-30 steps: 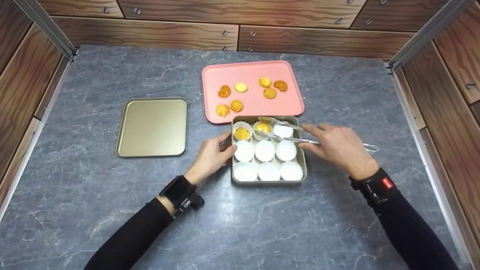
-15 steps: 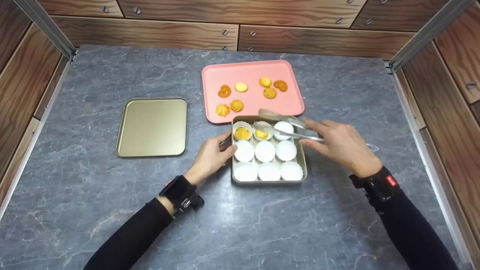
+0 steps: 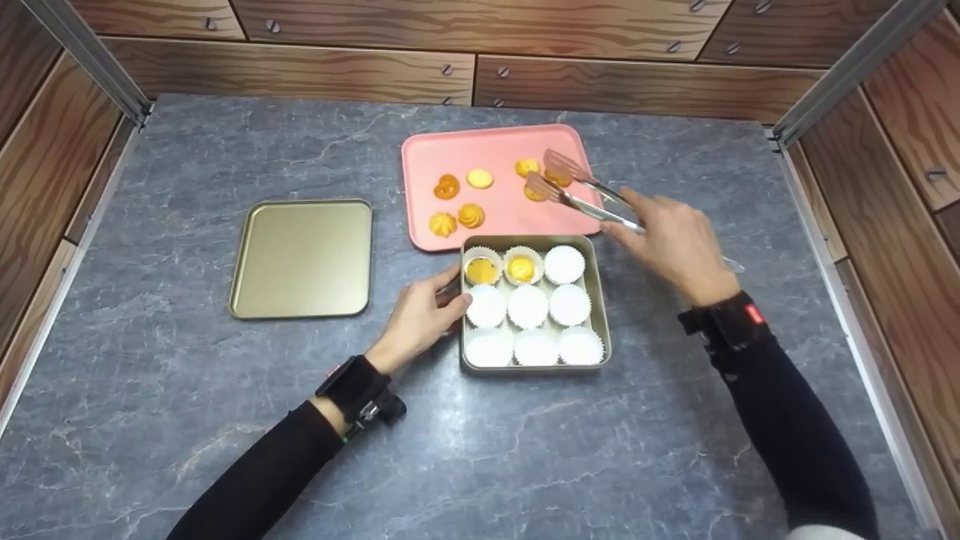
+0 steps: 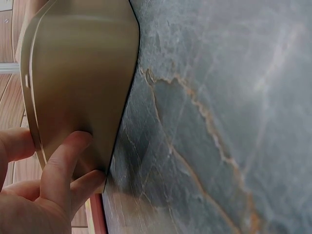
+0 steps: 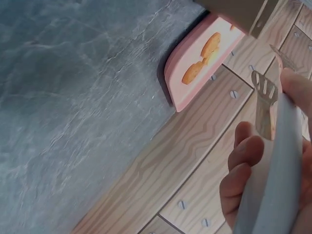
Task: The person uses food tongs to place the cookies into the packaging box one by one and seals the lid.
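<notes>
My left hand point(image 3: 412, 319) holds the left side of a square gold tin point(image 3: 604, 337), thumb at its rim; in the left wrist view its fingers point(image 4: 58, 173) press the outer wall. White paper cups point(image 3: 527, 306) fill the tin in rows. A round cookie point(image 3: 481, 270) and a yellow cookie point(image 3: 520, 268) sit in two back-row cups. Slotted metal tongs point(image 3: 581, 204) are in my right hand point(image 3: 679, 244), their tips apart over the pink tray point(image 3: 465, 150). Beneath the tips, a pretzel-shaped cookie point(image 3: 559, 178) and a round cookie point(image 3: 534, 193) are partly hidden.
On the tray's left lie a pretzel cookie point(image 3: 447, 187), a pale oval cookie point(image 3: 480, 178) and two swirled cookies point(image 3: 471, 216). A gold lid point(image 3: 300, 259) lies left of the tin. Wood-patterned panels point(image 3: 300, 71) border the grey marbled table.
The tongs have let go of the yellow cookie in the back middle cup. My right hand has carried them up and away, over the tray's right side. The left hand stays on the tin.
</notes>
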Demonstrator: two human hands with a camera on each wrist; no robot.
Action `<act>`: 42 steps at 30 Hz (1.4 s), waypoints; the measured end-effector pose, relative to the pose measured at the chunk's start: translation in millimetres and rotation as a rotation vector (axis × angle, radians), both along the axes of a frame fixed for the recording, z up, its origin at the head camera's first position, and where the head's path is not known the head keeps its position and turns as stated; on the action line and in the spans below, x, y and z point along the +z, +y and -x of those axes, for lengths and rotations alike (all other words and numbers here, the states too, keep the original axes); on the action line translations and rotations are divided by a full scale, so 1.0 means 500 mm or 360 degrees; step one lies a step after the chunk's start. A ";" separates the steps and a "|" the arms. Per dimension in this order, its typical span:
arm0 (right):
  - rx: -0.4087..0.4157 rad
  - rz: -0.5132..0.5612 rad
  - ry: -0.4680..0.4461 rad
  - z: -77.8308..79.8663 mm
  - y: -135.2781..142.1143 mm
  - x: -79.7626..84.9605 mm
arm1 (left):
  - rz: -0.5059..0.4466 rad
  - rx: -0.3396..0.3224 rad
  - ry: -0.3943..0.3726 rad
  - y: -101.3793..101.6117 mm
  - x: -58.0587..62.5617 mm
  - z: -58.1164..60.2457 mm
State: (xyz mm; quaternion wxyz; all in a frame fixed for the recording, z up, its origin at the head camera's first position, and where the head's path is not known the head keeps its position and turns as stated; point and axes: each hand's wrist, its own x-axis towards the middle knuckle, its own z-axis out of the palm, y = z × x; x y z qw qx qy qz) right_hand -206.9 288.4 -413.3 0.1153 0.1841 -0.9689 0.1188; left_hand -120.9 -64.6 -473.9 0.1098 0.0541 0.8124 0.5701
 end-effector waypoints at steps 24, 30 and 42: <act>-0.0229 -0.0077 -0.0286 0.114 -0.063 -0.035 | 0.0013 0.0002 -0.0059 -0.004 0.002 0.001; -0.0250 -0.0093 -0.0327 0.122 -0.072 -0.038 | 0.0011 -0.0001 -0.0054 -0.003 0.001 0.001; -0.0257 -0.0111 -0.0318 0.125 -0.084 -0.044 | -0.0014 -0.0002 -0.0018 -0.002 -0.003 0.002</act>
